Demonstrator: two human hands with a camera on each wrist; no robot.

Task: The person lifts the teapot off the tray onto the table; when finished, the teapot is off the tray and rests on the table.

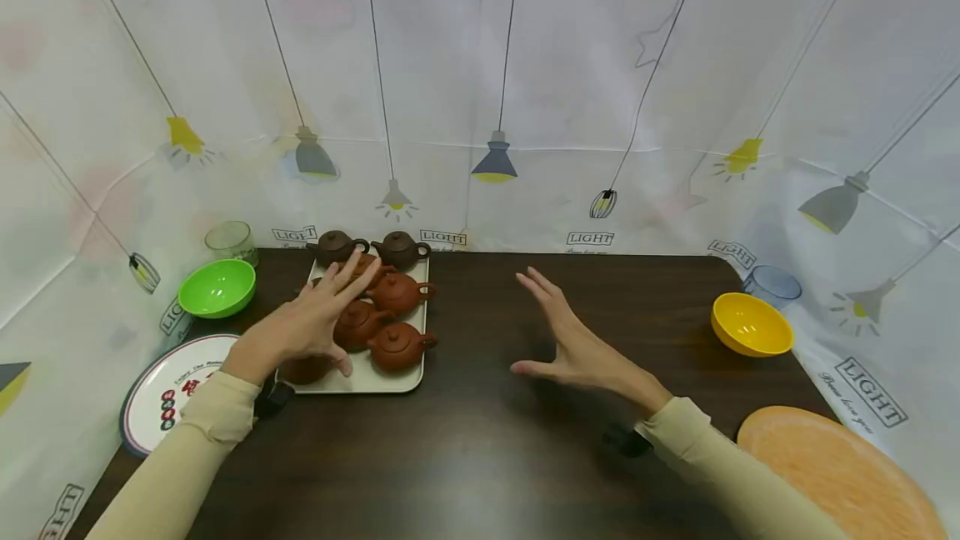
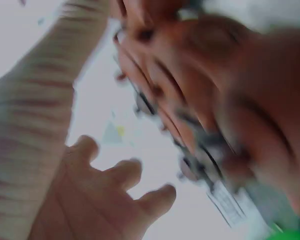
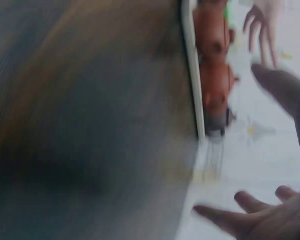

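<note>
Teapot Tray and Hand Position

Both hands are raised and hold nothing. The left hand (image 1: 311, 319) is above the teapots, its fingers spread and its thumb set apart; the right-wrist view shows a gap beneath it. The right hand (image 1: 577, 348) is above the dark brown wooden table (image 1: 465, 448), its fingers extended and its thumb held away from them. This posture suits free movement rather than a grip.

The rounded reddish-brown clay teapots (image 1: 397, 348) and two dark brown clay teapots (image 1: 401, 250) stand close together on a cream rectangular tray (image 1: 386, 384), on the left part of the table. The tray's rim probably serves to keep them together as one group. Visible handles point mostly right, an orientation that likely helps the round bodies fit closely; the left hand hides part of the group.

Other ware sits toward the sides, presumably to keep it apart from the teapots:

- Left: glossy green round bowl (image 1: 217, 290), clear drinking glass (image 1: 232, 240), white dark-rimmed plate (image 1: 148, 398)
- Right: glossy yellow round bowl (image 1: 752, 325), blue-tinted transparent cup (image 1: 772, 283), light orange-brown round board (image 1: 832, 465)
</note>
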